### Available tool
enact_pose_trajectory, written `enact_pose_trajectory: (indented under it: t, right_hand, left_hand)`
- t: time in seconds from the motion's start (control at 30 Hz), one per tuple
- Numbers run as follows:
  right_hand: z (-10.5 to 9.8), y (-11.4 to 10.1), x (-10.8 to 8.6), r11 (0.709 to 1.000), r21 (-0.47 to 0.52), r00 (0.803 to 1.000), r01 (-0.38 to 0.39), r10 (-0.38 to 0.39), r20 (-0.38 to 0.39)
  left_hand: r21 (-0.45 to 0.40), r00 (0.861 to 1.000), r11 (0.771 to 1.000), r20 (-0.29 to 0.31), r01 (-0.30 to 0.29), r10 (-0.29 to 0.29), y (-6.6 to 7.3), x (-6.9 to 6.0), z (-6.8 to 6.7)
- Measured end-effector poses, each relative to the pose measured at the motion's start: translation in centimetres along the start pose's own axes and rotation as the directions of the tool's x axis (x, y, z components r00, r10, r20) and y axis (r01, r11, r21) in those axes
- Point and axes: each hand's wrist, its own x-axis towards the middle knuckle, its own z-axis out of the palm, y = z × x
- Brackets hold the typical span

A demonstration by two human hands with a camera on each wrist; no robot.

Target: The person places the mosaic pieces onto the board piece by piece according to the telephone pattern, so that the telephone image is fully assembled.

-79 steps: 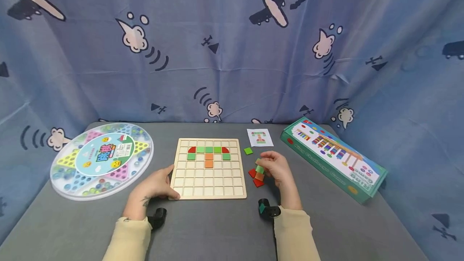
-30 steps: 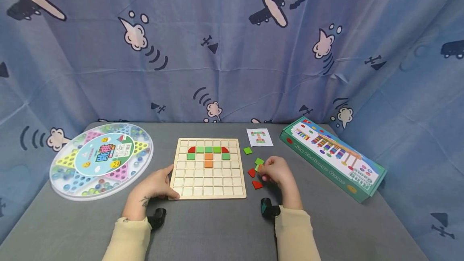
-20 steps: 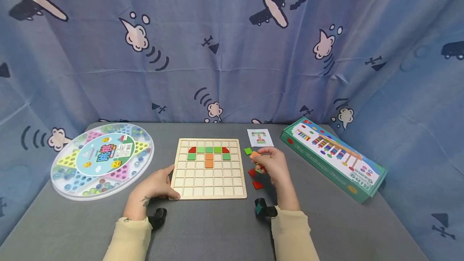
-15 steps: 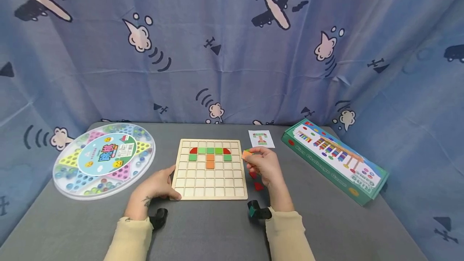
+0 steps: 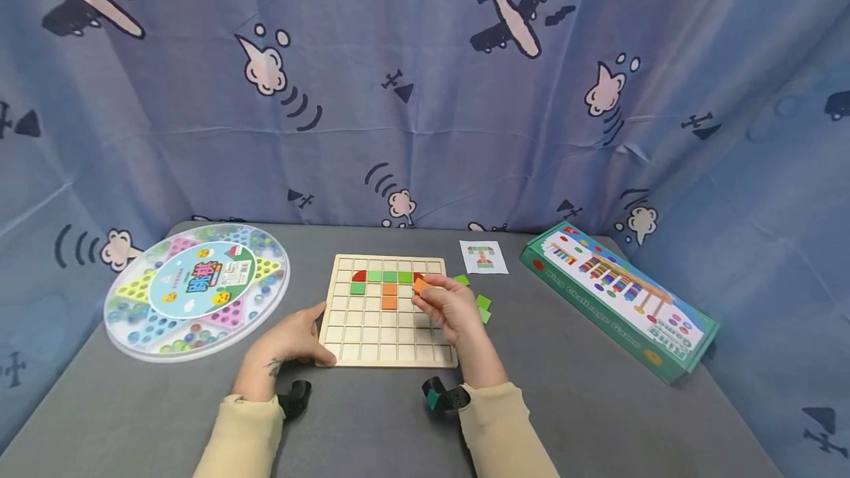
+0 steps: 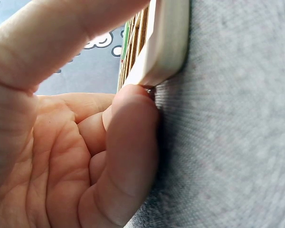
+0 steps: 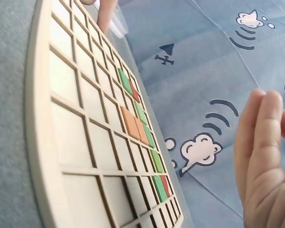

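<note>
In the head view, the right hand (image 5: 457,316) pinches an orange tile (image 5: 420,285) above the upper right part of the wooden grid board (image 5: 352,352). Two orange tiles (image 5: 389,302) lie one below the other on the board, under a row of green tiles (image 5: 389,276) with red corner pieces (image 5: 359,276). The left hand (image 5: 288,338) holds the board at its left edge and near-left corner. The left wrist view shows the left hand (image 6: 57,156) against the board's corner (image 6: 168,47). In the right wrist view the right hand (image 7: 266,166) is beside the board (image 7: 35,95); its tile is not visible.
Loose green tiles (image 5: 484,302) lie right of the board, near a printed pattern card (image 5: 501,265). A round marble game (image 5: 126,341) stands at the left, a long green game box (image 5: 598,313) at the right. A patterned blue curtain (image 5: 345,168) hangs behind.
The right hand has picked up an orange tile from the loose pieces and moved left with it over the board. The left hand has stayed at the board. The head view has shifted slightly.
</note>
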Motion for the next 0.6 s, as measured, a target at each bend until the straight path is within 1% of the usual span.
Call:
enact_pose_trajectory:
  t: [0.1, 0.23, 0.33, 0.4, 0.47, 0.5, 0.57, 0.6]
  right_hand:
    - [0.3, 0.3, 0.1, 0.999, -0.032, 1.000, -0.007, 0.008, 0.026]
    - [0.6, 0.7, 0.2, 0.997, -0.079, 0.998, 0.001, 0.004, 0.068]
    - [0.8, 1.2, 0.3, 0.989, -0.149, 0.994, 0.016, 0.001, 0.111]
    - [1.0, 1.5, 0.4, 0.977, -0.212, 0.992, 0.012, 0.015, 0.126]
    - [1.2, 2.0, 0.5, 0.956, -0.294, 0.991, 0.004, 0.035, 0.125]
    - [1.3, 2.1, 0.6, 0.940, -0.340, 0.992, -0.004, 0.046, 0.116]
    - [1.6, 2.4, 0.6, 0.896, -0.443, 0.994, -0.016, 0.061, 0.087]
    - [1.8, 2.5, 0.6, 0.869, -0.494, 0.995, -0.020, 0.064, 0.072]
  left_hand:
    - [-0.001, 1.000, 1.000, -0.003, 0.003, -0.003, 0.0, 0.0, 0.0]
    - [-0.005, 1.000, 1.000, -0.003, 0.007, -0.007, 0.0, 0.1, 0.1]
    - [-0.006, 1.000, 1.000, -0.003, 0.008, -0.008, 0.0, 0.1, 0.1]
    - [-0.006, 1.000, 1.000, -0.002, 0.005, -0.005, -0.1, 0.1, 0.1]
    - [-0.007, 1.000, 1.000, -0.002, 0.003, -0.003, -0.1, 0.1, 0.1]
    - [-0.008, 1.000, 1.000, -0.002, 0.003, -0.003, -0.1, 0.1, 0.1]
    - [-0.005, 1.000, 1.000, -0.002, 0.001, -0.002, -0.1, 0.1, 0.0]
    - [-0.004, 1.000, 1.000, -0.002, 0.001, -0.001, 0.0, 0.1, 0.0]
